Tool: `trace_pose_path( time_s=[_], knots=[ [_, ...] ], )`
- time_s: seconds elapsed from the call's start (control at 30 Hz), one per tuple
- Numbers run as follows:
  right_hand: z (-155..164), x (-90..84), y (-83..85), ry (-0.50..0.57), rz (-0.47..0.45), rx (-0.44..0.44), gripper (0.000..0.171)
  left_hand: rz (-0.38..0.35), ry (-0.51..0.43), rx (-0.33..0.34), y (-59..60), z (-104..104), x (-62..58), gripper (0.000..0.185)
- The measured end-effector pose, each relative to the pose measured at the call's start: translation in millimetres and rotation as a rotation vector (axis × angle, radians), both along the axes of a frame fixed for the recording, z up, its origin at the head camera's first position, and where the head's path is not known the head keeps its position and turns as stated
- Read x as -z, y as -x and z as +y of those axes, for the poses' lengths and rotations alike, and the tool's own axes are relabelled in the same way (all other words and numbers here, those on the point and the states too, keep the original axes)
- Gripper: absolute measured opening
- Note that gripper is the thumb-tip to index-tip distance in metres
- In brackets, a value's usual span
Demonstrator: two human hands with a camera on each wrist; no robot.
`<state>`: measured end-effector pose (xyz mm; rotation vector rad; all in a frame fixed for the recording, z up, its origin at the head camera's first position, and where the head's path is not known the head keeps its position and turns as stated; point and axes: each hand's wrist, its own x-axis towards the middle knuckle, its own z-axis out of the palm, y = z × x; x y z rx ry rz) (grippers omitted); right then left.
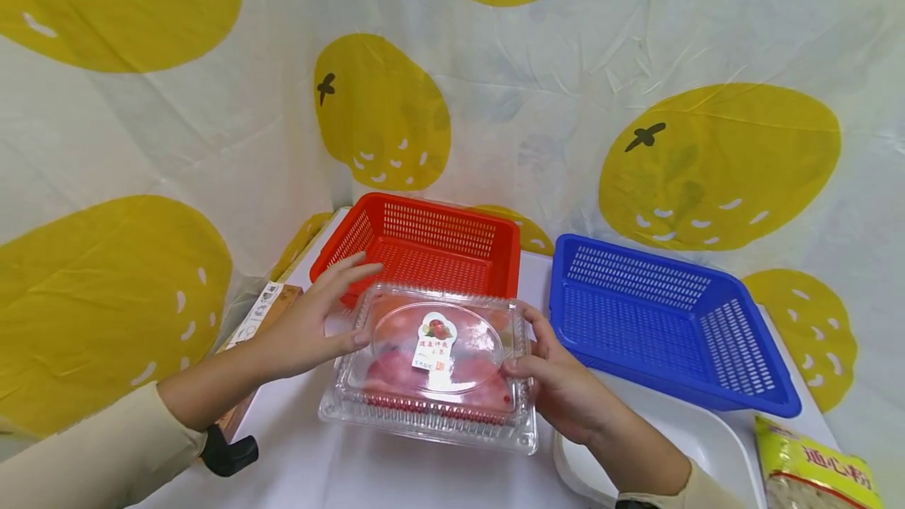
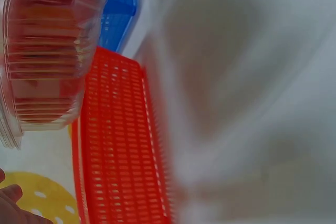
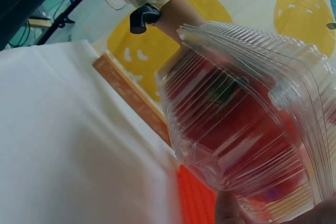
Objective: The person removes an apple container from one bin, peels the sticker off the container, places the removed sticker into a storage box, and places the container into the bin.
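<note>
A clear plastic clamshell box (image 1: 438, 368) of red, tomato-like produce is held up in front of me, a white label (image 1: 433, 344) on its lid. My right hand (image 1: 566, 387) grips its right side, thumb on the lid and fingers around the edge. Beside the box's left edge is my left hand (image 1: 304, 332), fingers spread and apart from it, with the thumb tip at the lid's edge. In the right wrist view, the box (image 3: 236, 124) shows ribbed walls and something green among the red. The left wrist view catches only fingertips (image 2: 13, 198) at its corner.
Behind the box stands a red basket (image 1: 505, 258), with a blue basket (image 1: 636, 328) to its right. A white tray (image 1: 721, 446) lies partly under my right forearm. A yellow packet (image 1: 820, 462) is at far right, a brown box (image 1: 283, 305) at left. Lemon-print cloth (image 1: 523, 132) hangs around the table.
</note>
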<state>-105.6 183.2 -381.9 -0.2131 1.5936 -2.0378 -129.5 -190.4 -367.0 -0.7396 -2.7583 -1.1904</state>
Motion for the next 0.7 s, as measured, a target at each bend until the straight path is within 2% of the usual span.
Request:
trace_pose_path(
  time_s=[0.17,0.37,0.7],
  knots=[
    [-15.5,14.2,-5.6,0.017,-0.026,-0.001,0.083,0.010,-0.005,-0.022,-6.9,-9.5,10.2,0.082],
    [-31.7,33.9,-13.5,0.024,-0.048,0.011,0.084,0.038,-0.035,-0.005,-13.2,-18.3,30.1,0.080],
    [-53.9,60.5,-18.6,0.038,-0.099,0.050,0.083,-0.010,-0.067,-0.036,-19.0,-30.4,58.6,0.080]
  ],
)
